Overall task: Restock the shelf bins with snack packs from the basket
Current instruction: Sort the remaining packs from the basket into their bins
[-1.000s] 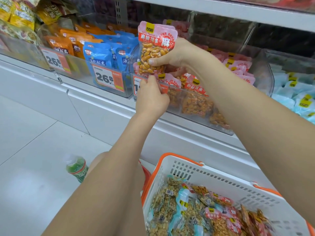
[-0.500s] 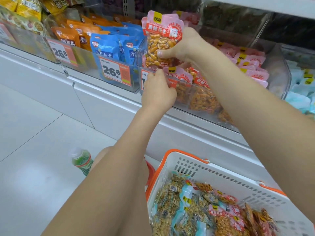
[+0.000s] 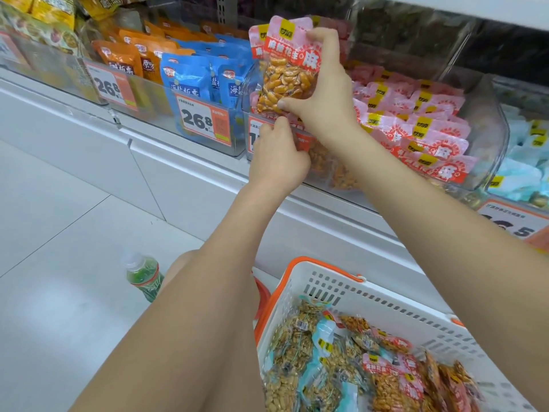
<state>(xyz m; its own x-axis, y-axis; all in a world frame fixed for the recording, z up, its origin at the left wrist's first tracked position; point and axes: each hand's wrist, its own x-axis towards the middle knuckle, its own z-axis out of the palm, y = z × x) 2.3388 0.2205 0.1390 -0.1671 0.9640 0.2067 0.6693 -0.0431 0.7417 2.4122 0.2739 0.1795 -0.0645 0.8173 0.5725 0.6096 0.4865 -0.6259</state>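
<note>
Nearest, lower right: white basket [image 3: 395, 295] with orange rim and handle, holding mixed snack packs [image 3: 332, 358], some clear with peanuts, some pale blue, some pink-topped. Left of the basket, on the white floor [image 3: 59, 307]: a green drinks bottle [image 3: 144, 276] with a clear cap, partly hidden behind a bare knee. Mid-scene: two bare forearms reaching up to the shelf. Left hand [image 3: 277, 157] at the front wall of the clear bin [image 3: 487, 135], fingers curled over its upper edge by the price label; what that grip encloses beyond the edge cannot be told. Right hand [image 3: 322, 93] just above it, grip closed on a pink-topped peanut pack [image 3: 285, 63], thumb at the lower edge and fingers over the top corner; the pack stands upright above the bin's front left corner, with a second like pack seeming to lie right behind it. Farther: the bin filled with matching pink packs [image 3: 416, 126]. Left of it, a bin of blue packs [image 3: 190, 75] with a 26.8 price tag [image 3: 197, 117], then orange packs [image 3: 130, 59]. Far right: pale blue packs [image 3: 525, 162].
</note>
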